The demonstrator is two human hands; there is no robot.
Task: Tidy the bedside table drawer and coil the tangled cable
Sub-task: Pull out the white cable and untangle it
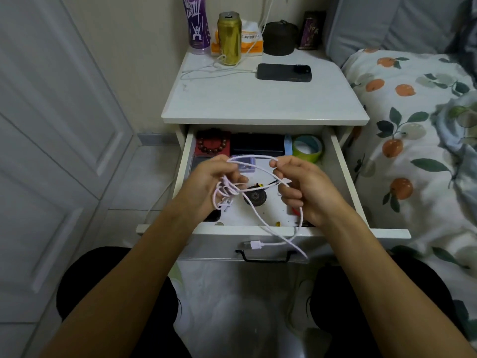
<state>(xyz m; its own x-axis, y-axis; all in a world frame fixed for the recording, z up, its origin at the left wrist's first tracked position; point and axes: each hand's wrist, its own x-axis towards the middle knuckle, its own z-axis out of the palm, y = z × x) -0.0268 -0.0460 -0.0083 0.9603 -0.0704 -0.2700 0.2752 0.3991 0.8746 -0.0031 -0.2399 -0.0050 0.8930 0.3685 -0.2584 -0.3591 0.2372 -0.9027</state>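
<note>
A pale pink cable [260, 223] is stretched between both hands above the open drawer [343, 177] of the white bedside table [258, 99]. My left hand [206, 184] grips a tangled bunch of its loops. My right hand [307, 189] pinches a strand near the top and holds another lower down. One long loop hangs over the drawer front, and its plug [254, 244] dangles just above the black handle [265, 255]. Inside the drawer lie a bead bracelet [213, 144] on a red box, a black box [258, 144], a green tape roll [308, 148] and a small black round object [255, 197].
On the tabletop stand a gold can [229, 38], a purple bottle [196, 21], a tissue pack [251, 40], a dark round pouch [280, 38] and a black phone [284, 72] plugged into a white charging cable. A bed with a fruit-print cover [413, 151] is at right, a white door [64, 125] at left.
</note>
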